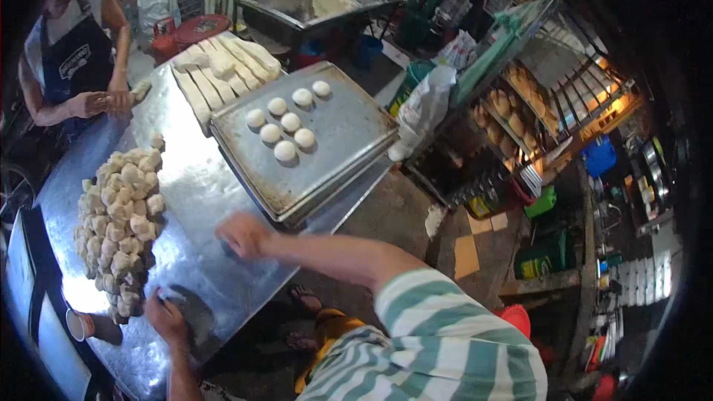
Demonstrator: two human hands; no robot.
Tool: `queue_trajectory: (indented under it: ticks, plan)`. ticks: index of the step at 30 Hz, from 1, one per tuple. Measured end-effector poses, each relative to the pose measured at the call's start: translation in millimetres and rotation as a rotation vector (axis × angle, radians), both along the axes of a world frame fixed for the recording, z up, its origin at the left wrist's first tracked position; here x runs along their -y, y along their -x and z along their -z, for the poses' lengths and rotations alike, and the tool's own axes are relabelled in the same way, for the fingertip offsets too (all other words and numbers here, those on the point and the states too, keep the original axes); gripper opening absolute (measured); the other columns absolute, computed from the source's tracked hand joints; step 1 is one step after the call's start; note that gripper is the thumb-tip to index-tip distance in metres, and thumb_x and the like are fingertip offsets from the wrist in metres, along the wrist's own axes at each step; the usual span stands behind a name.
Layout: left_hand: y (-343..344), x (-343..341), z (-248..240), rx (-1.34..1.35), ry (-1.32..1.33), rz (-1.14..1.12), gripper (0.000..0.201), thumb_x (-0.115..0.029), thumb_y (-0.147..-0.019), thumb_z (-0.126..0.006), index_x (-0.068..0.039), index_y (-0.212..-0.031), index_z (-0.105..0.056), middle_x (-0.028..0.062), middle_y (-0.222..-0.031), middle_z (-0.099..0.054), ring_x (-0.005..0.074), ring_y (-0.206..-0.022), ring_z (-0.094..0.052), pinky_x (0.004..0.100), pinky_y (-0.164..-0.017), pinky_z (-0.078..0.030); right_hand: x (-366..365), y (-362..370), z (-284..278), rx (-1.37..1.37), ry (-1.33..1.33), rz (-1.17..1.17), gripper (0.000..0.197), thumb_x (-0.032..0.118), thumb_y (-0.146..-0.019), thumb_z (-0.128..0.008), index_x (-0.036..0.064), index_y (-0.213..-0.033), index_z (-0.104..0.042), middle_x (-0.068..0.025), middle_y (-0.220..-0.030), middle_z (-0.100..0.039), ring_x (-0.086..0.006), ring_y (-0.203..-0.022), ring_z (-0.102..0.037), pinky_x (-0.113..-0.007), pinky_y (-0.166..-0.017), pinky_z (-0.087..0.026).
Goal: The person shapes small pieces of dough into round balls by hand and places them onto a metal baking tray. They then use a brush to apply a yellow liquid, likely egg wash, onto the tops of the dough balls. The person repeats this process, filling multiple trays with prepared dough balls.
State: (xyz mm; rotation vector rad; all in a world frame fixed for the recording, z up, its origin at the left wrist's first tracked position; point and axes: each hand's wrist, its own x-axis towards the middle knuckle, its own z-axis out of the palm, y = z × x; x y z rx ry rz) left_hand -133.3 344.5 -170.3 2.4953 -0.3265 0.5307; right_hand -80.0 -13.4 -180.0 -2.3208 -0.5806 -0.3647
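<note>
Glossy metal table (191, 241), matt dough (117, 226)

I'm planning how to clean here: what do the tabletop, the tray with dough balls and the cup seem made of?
Tabletop: smooth, shiny metal, perhaps stainless steel, given its bright glare.
Tray: probably metal too, duller grey, with soft sheen and browned rim.
Cup: thin-walled, perhaps paper or plastic; too small to tell.

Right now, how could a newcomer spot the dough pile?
Find the shiny metal table. On its left side, beside the person's left hand, lies the dough pile. Its lumps are rough and heaped, unlike the smooth balls on the tray.
</note>
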Motion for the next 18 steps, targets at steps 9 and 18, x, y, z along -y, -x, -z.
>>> queue_trajectory:
  ticks: [9,18]
  plan:
    - [-70.9,12.6,-29.2,-0.015,-0.047,0.153,0.032,-0.005,-0.088,-0.064,-0.006,-0.119,-0.068,0.0188,-0.1,-0.062,0.0422,-0.099,-0.058,0.0545,-0.089,-0.046,-31.9,-63.4,-43.9,0.141,0.09,-0.109,0.017,0.01,-0.083,-0.068,0.0106,-0.099,-0.069,-0.0128,-0.099,-0.068,-0.0339,-0.098,-0.062,-0.048,-0.092,-0.049]
    - [-57.0,52.0,-28.1,0.087,-0.143,0.18,0.048,-0.001,-0.077,-0.061,-0.006,-0.125,-0.067,0.0176,-0.098,-0.06,0.04,-0.095,-0.058,0.0518,-0.089,-0.046,-46.3,-40.4,-44.3,0.169,0.14,-0.185,0.019,0.011,-0.083,-0.07,0.0093,-0.102,-0.067,-0.013,-0.096,-0.067,-0.0355,-0.095,-0.063,-0.049,-0.091,-0.049]
